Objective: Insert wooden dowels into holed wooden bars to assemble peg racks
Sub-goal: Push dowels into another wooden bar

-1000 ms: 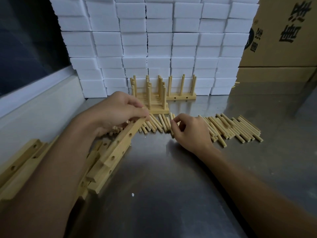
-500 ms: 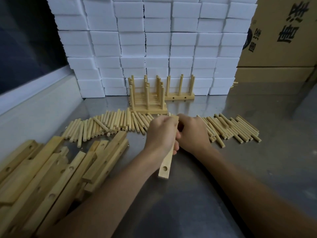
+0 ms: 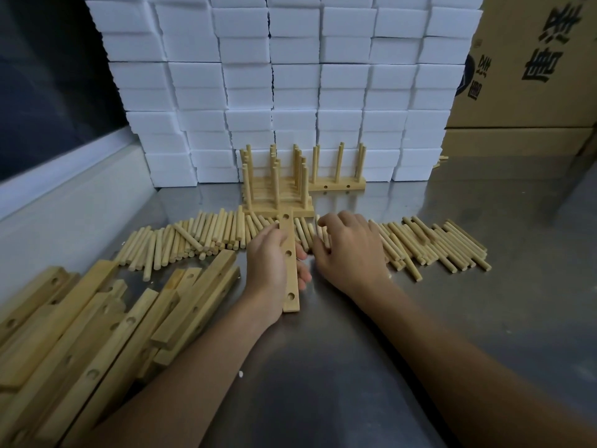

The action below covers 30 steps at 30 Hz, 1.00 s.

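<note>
Head view: steel worktop (image 3: 323,383), left hand (image 3: 268,270) holding a holed bar (image 3: 289,263), right hand (image 3: 350,250) on the dowels.

Worktop is grey reflective metal; white foam blocks (image 3: 290,92) stacked as a wall at the back, cardboard boxes (image 3: 533,76) at right, dark window (image 3: 48,76) at left. Finished peg racks (image 3: 277,192) stand upright in front of the foam. Loose dowels (image 3: 436,247) lie in a row across the worktop, beyond both hands. Pile of bare holed bars (image 3: 97,318) at near left. Held bar points away from the camera, three holes face up, far end over the dowel row; left fingers curl around it. Right hand sits just beside the bar, fingers curled down onto dowels; cannot tell if it grips one.
</note>
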Each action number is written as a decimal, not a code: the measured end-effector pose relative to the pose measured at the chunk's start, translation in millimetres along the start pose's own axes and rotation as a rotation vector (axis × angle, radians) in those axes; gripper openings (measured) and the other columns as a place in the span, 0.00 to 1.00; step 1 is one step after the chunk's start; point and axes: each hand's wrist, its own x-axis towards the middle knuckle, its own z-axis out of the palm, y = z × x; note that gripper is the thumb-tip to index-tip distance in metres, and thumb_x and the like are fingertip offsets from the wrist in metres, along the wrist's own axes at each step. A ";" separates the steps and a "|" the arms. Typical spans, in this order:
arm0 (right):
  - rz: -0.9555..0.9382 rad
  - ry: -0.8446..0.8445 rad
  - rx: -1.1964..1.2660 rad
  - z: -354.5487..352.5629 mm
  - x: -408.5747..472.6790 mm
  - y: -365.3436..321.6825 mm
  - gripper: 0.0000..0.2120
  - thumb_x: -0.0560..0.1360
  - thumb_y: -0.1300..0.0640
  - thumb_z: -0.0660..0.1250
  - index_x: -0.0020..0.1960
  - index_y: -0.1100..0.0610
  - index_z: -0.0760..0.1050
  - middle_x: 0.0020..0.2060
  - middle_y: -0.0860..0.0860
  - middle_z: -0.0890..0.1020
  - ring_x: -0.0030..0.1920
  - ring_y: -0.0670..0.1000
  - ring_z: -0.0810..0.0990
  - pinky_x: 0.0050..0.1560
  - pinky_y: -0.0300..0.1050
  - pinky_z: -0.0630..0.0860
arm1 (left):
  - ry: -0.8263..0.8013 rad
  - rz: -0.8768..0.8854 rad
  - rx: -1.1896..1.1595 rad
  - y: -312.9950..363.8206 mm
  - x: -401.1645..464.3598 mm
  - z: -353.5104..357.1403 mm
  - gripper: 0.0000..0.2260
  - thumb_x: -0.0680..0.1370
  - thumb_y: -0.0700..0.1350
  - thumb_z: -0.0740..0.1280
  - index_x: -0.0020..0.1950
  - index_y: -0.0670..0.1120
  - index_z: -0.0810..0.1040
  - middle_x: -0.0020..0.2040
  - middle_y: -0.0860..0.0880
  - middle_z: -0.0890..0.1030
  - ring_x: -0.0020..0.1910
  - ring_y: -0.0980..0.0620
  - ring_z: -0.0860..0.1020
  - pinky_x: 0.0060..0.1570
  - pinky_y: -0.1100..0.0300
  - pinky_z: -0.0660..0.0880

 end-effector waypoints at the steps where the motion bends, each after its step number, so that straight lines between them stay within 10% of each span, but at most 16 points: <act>1: 0.009 0.003 -0.031 2.0 -0.7 -0.8 0.11 0.77 0.50 0.63 0.56 0.54 0.77 0.48 0.51 0.79 0.50 0.54 0.76 0.53 0.50 0.70 | -0.006 -0.011 -0.045 0.5 -0.3 -0.8 0.12 0.81 0.38 0.53 0.51 0.37 0.75 0.30 0.43 0.73 0.19 0.47 0.70 0.19 0.62 0.64; 11: -0.025 0.001 0.037 -7.3 -5.7 -4.5 0.07 0.77 0.56 0.64 0.42 0.56 0.76 0.34 0.50 0.77 0.33 0.50 0.74 0.32 0.44 0.71 | -0.013 0.046 -0.021 -3.0 0.0 -3.3 0.09 0.84 0.43 0.58 0.54 0.40 0.75 0.37 0.44 0.81 0.22 0.48 0.75 0.21 0.59 0.71; 17: 0.053 -0.045 -0.149 -4.9 -16.6 -2.6 0.11 0.78 0.47 0.61 0.53 0.52 0.77 0.47 0.50 0.79 0.50 0.53 0.76 0.52 0.50 0.71 | 0.013 0.038 -0.013 -2.4 -0.1 -6.3 0.09 0.84 0.47 0.59 0.56 0.46 0.77 0.33 0.45 0.79 0.25 0.49 0.74 0.23 0.59 0.70; 30: 0.111 -0.124 -0.087 -6.2 -14.6 -0.7 0.14 0.76 0.45 0.62 0.44 0.52 0.82 0.46 0.49 0.77 0.50 0.53 0.74 0.53 0.50 0.67 | 0.003 0.030 -0.030 -2.5 0.0 -7.0 0.07 0.84 0.45 0.61 0.55 0.44 0.78 0.31 0.45 0.79 0.24 0.50 0.75 0.21 0.61 0.70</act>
